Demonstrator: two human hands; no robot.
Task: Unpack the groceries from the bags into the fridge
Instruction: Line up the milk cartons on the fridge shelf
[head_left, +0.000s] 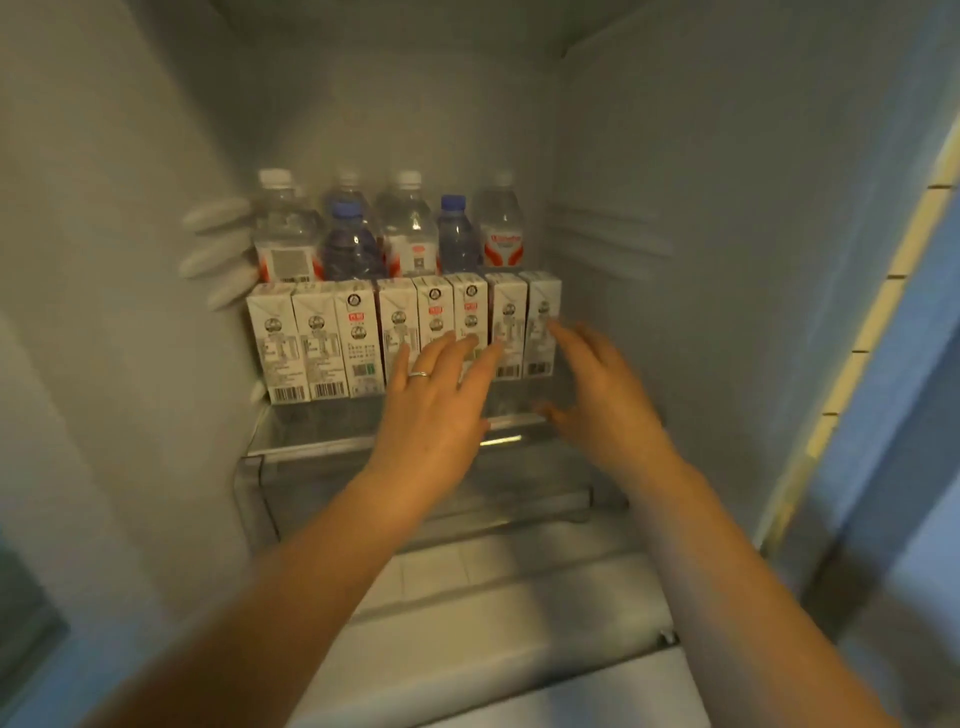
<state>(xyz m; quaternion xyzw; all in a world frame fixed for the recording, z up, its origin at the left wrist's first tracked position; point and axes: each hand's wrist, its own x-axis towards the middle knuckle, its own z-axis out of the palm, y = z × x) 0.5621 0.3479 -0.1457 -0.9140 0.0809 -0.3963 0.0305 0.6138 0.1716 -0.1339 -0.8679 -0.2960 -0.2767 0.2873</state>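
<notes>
Several white milk cartons (317, 340) stand upright in a row along the front of a glass fridge shelf (332, 441). Behind them stand several water bottles (410, 228), some with white caps, some with blue. My left hand (434, 400), a ring on one finger, reaches in with straight, spread fingers whose tips touch the carton fronts right of the middle. My right hand (597, 384) is also flat and spread, its fingertips against the rightmost carton (543, 312). Neither hand holds anything. No grocery bag is in view.
The fridge's left wall (130, 312) carries white shelf rails. The right wall (727, 260) has moulded ridges, with a gap between it and the last carton. A clear drawer (426, 512) lies under the shelf. The door edge (852, 364) runs down the right.
</notes>
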